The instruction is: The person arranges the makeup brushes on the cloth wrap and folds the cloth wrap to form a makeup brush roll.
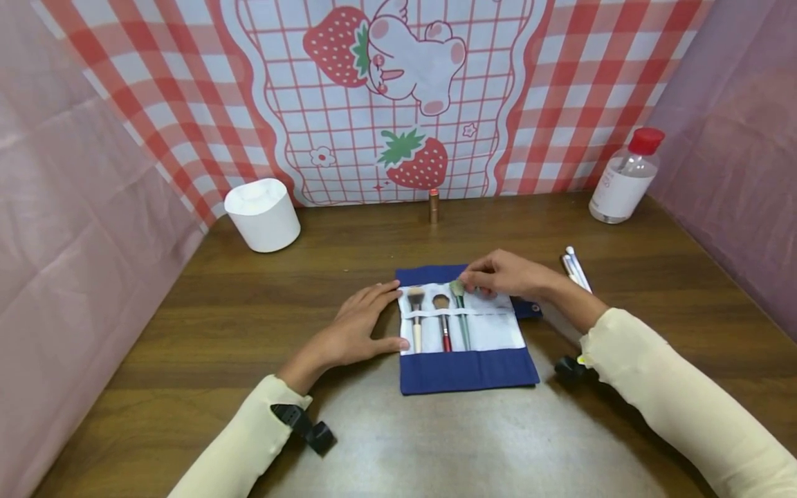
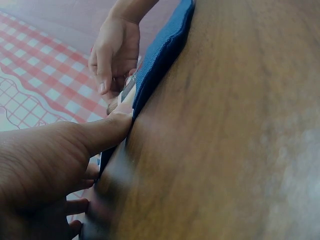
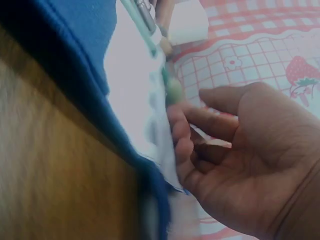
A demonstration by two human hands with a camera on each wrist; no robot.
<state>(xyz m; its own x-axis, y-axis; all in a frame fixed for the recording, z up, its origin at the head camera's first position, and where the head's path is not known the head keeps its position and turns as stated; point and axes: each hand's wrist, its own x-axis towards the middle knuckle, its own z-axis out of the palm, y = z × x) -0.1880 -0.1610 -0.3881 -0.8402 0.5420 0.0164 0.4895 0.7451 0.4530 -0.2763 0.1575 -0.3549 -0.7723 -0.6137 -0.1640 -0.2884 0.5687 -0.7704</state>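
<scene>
A navy brush roll (image 1: 470, 371) with a white lining lies unfolded on the table. Under its white strap sit a pale-handled brush (image 1: 417, 332), a red-handled brush (image 1: 445, 335) and a green brush (image 1: 464, 328). My left hand (image 1: 358, 328) rests at the roll's left side, thumb and fingertips touching the edge; the left wrist view shows the thumb (image 2: 107, 132) on that edge. My right hand (image 1: 507, 273) is over the top right of the roll, fingertips beside the green bristles. In the right wrist view its thumb (image 3: 220, 97) stands apart from the fingers, which touch the lining.
Two slim, light-coloured sticks (image 1: 578, 268) lie right of the roll, partly behind the right forearm. Farther back stand a white container (image 1: 264, 218), a copper-coloured lipstick tube (image 1: 434, 207) and a clear bottle (image 1: 625, 183) with a red cap. Checked cloth hangs behind the table.
</scene>
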